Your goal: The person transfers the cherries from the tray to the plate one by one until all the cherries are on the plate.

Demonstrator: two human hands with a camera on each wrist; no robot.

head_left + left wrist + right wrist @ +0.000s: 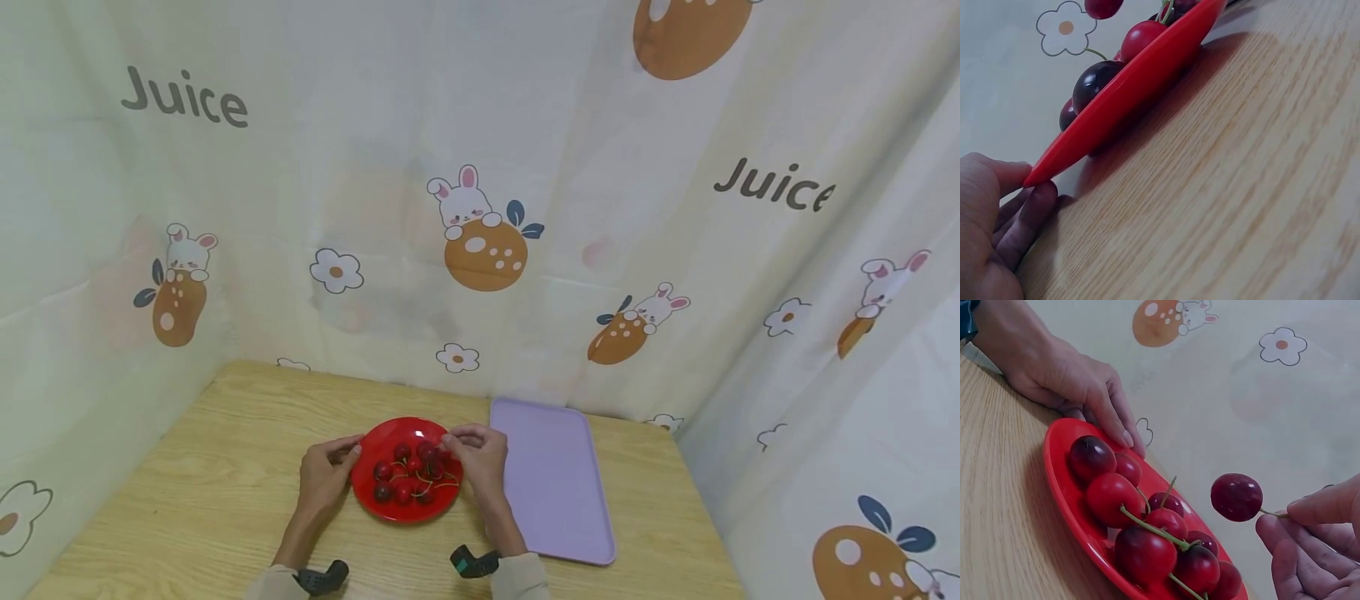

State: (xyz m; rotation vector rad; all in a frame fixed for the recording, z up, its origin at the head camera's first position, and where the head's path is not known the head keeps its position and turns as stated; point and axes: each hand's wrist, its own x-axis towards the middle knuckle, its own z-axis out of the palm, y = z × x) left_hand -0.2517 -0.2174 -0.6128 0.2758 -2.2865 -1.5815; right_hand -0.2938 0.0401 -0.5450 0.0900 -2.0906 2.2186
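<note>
Dark and bright red cherries (1112, 500), some with green stems, lie together on a round red plate (372, 443) on the table. At the plate's left edge, my left hand (322, 477) pinches the rim between thumb and fingers; the left wrist view shows the thumb on top and fingers beneath the rim (1044, 169). My right hand (483, 462) is over the plate's right side. Between its thumb and finger it pinches the thin stem of one dark red cherry (1236, 497), which is in the air, apart from the others.
A light purple rectangular tray (555, 475) lies on the wooden table (225, 467), just right of the plate and beside my right hand. Behind the table and at both sides hangs a pale printed curtain (390, 208).
</note>
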